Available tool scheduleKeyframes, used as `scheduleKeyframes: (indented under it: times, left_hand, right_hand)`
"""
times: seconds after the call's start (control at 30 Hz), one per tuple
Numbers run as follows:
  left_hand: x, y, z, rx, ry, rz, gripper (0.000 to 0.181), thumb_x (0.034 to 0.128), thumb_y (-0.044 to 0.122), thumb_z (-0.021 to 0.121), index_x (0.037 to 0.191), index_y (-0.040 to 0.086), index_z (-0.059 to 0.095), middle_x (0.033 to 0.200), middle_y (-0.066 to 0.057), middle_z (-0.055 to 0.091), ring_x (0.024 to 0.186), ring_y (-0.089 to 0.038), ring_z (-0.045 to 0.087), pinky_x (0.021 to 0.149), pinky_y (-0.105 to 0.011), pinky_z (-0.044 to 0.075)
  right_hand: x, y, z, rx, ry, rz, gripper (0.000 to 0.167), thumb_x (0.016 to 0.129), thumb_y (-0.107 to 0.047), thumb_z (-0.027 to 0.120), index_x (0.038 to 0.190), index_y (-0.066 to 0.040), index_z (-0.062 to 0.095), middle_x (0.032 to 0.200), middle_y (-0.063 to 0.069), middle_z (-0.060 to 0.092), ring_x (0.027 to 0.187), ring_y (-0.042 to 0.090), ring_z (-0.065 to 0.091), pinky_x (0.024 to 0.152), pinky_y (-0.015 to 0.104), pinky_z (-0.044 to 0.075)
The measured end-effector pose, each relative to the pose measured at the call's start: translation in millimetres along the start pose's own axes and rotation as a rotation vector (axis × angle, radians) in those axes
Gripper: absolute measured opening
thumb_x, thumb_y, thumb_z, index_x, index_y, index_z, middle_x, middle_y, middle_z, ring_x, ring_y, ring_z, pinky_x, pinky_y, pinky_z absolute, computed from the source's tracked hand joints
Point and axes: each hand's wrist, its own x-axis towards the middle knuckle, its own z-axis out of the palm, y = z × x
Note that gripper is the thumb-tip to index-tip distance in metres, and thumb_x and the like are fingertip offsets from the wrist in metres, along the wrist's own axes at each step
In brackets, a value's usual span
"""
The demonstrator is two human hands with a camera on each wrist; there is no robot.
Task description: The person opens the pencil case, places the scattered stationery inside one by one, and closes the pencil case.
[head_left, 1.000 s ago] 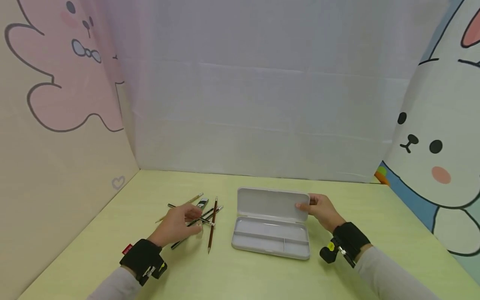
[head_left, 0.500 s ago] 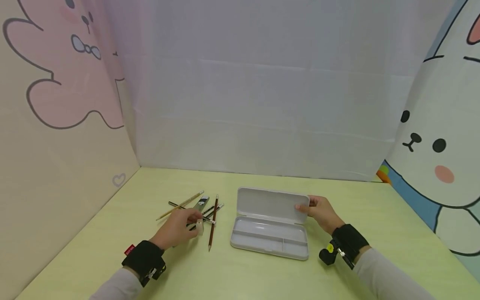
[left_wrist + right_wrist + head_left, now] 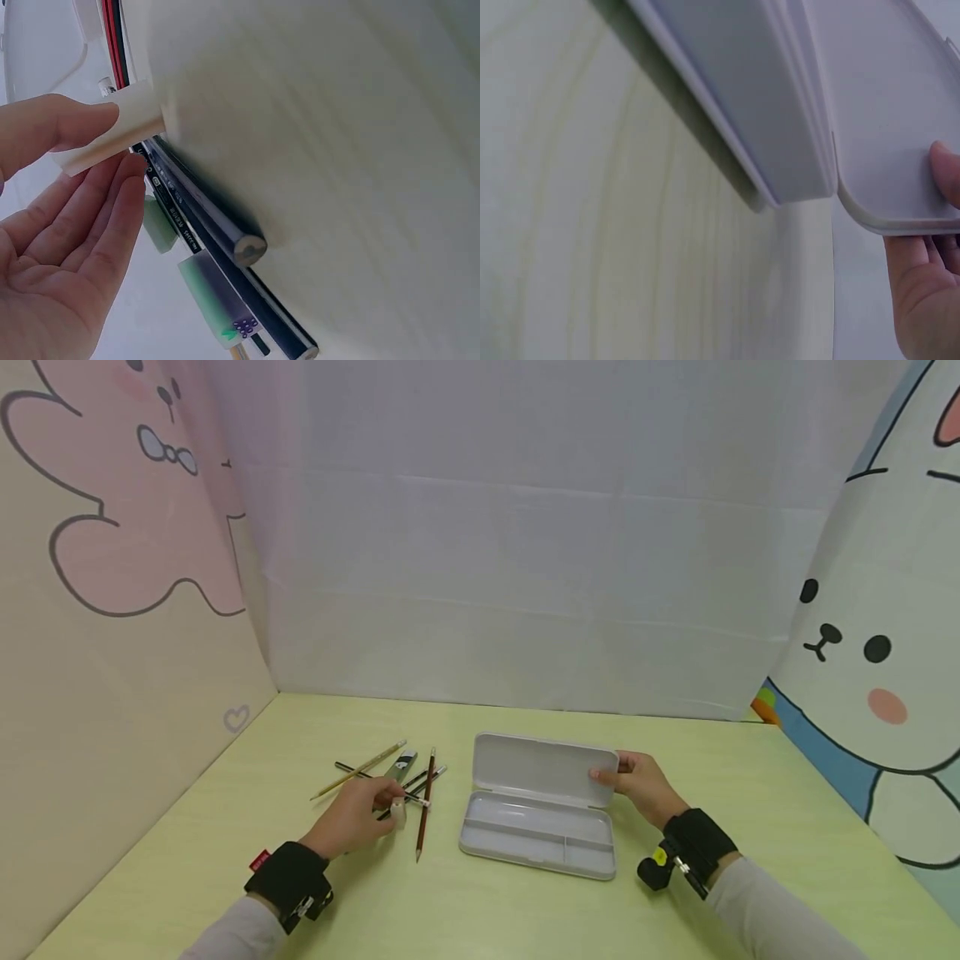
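Left hand (image 3: 351, 818) has closed on white eraser (image 3: 398, 812)

Blocky and pale, it's pinched by the pencils (image 3: 421, 835), left of the opened pencil case (image 3: 525, 815), whose lid (image 3: 536, 768) the right hand (image 3: 647, 789) grips. Only the left wrist view reveals purple dots on a green block (image 3: 214, 296).

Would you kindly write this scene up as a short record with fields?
Left hand: pinches a small whitish block
Right hand: grips the lid at its right end
Case: open, lid raised, base divided into compartments
Pencils: loose, several crossing, left of the case
Green item: among the pencils, partly hidden
Surface: pale yellow-green table
Backdrop: pale sheet
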Motion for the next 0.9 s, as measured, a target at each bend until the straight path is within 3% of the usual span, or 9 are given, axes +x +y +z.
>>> scheduleKeyframes:
  times: [0.37,0.5,0.7,0.77,0.9]
  left_hand:
    - [3.2,-0.3,-2.4,-0.025,-0.023,-0.012,0.032,0.0771,-0.004,0.071,0.107,0.004,0.066,0.101,-0.007,0.07,0.09,-0.02,0.065,0.076,-0.03,0.053]
    - [8.1,-6.3,-5.1,-0.034,-0.07,0.078,0.035,0.0792,-0.007,0.067,0.112,0.004,0.065,0.107,-0.008,0.069,0.097,-0.026,0.066,0.083,-0.036,0.054]
    - [22.8,-14.4,-9.5,-0.012,-0.161,0.302,0.04,0.077,-0.015,0.062,0.111,0.005,0.065,0.107,-0.008,0.07,0.099,-0.023,0.067,0.085,-0.035,0.055]
    - [25.7,-15.8,-11.5,-0.021,-0.203,0.341,0.039,0.0768,-0.015,0.063,0.109,0.007,0.066,0.105,-0.007,0.07,0.096,-0.022,0.067,0.083,-0.035,0.055]
    - [28.4,-17.6,-13.5,-0.042,-0.264,0.347,0.036,0.0774,-0.013,0.065,0.104,0.011,0.067,0.101,-0.002,0.07,0.095,-0.017,0.066,0.082,-0.031,0.055]
  right_hand:
    - [0.5,-1,-1,-0.027,0.013,0.009,0.047,0.089,-0.016,0.068,0.122,0.014,0.055,0.104,0.003,0.071,0.087,0.001,0.061,0.079,0.021,0.051]
    - [1.1,-1,-1,-0.027,0.017,0.005,0.046,0.089,-0.016,0.068,0.121,0.014,0.055,0.102,0.003,0.071,0.087,0.001,0.061,0.078,0.021,0.051]
    - [1.7,2,-2,-0.011,0.021,0.001,0.045,0.089,-0.016,0.068,0.12,0.014,0.056,0.097,-0.002,0.071,0.085,0.001,0.061,0.077,0.022,0.051]
    - [1.8,3,-1,0.005,0.014,-0.001,0.045,0.089,-0.015,0.068,0.119,0.015,0.056,0.095,-0.004,0.071,0.085,0.002,0.062,0.077,0.022,0.051]
    - [2.2,4,-1,0.027,0.0,-0.003,0.044,0.089,-0.015,0.067,0.119,0.015,0.056,0.096,-0.005,0.07,0.085,0.002,0.062,0.078,0.021,0.052]
